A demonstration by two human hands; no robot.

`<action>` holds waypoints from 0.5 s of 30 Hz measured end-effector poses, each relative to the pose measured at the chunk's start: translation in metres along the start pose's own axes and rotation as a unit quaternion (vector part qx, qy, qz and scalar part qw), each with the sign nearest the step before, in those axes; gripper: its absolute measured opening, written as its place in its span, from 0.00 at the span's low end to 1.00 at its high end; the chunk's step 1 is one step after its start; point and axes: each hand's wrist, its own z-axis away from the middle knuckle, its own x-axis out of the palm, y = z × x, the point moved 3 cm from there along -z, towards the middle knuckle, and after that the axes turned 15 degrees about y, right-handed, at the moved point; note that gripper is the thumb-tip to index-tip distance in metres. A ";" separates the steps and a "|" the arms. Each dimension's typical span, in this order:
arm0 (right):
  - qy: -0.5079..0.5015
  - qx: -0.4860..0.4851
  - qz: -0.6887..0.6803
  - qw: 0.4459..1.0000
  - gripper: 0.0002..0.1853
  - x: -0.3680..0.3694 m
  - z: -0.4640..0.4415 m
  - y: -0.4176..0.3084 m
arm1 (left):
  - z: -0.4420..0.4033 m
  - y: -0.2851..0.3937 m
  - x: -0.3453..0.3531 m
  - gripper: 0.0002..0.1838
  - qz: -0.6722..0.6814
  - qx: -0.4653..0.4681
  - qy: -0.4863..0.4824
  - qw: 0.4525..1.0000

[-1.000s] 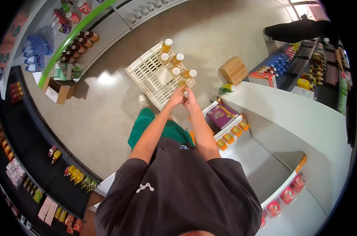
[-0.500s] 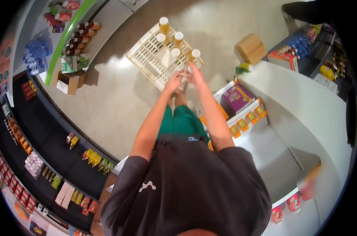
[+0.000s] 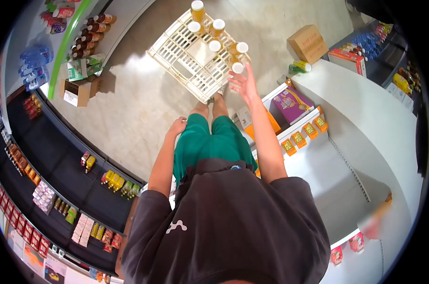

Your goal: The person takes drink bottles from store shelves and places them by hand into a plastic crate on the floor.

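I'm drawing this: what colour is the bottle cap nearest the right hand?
The bottle cap is white, seen best in the head view.

Centred on a cream plastic crate (image 3: 201, 53), set on pale, glossy floor (image 3: 129, 113) and loaded toward its right side with six white-capped bottles (image 3: 217, 32) of amber liquid. Flanked on the same floor by an open cardboard box (image 3: 76, 93) left of the crate and a closed carton (image 3: 307, 45) to its right. Bordered left of the crate by white shelving (image 3: 129, 21) lined with dark bottles (image 3: 97, 28), and on the crate's near left by black shelving (image 3: 58, 146) bearing yellow packs (image 3: 113, 180).
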 end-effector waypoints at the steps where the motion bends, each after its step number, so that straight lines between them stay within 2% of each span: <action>1: 0.018 0.000 -0.039 0.999 0.45 -0.006 0.007 0.004 | 0.000 0.000 0.004 0.24 -0.013 0.002 -0.016 1.000; 2: 0.024 0.001 -0.041 0.999 0.45 -0.011 0.010 0.012 | -0.005 -0.001 0.011 0.24 -0.015 0.004 -0.021 1.000; 4: 0.116 -0.026 0.023 0.993 0.49 -0.031 0.017 0.032 | -0.014 -0.001 0.029 0.26 -0.066 0.022 -0.059 0.996; 6: 0.186 -0.027 0.107 0.976 0.47 -0.063 0.016 0.079 | -0.014 0.008 0.046 0.26 -0.109 0.013 -0.065 0.992; 8: 0.195 -0.097 0.271 0.937 0.47 -0.164 -0.073 0.203 | -0.007 0.031 0.061 0.27 -0.149 0.010 -0.062 0.987; 10: 0.134 -0.090 0.515 0.842 0.47 -0.159 -0.026 0.209 | 0.000 0.051 0.076 0.29 -0.194 0.006 -0.047 0.980; 11: 0.135 -0.096 0.516 0.841 0.47 -0.153 -0.023 0.211 | -0.004 0.060 0.089 0.29 -0.190 0.010 -0.043 0.981; 13: 0.173 -0.075 0.570 0.800 0.52 -0.147 -0.019 0.223 | -0.008 0.058 0.113 0.32 -0.383 0.006 0.002 0.924; 15: 0.172 -0.069 0.582 0.791 0.53 -0.133 -0.027 0.212 | -0.009 0.062 0.119 0.32 -0.419 0.003 0.019 0.908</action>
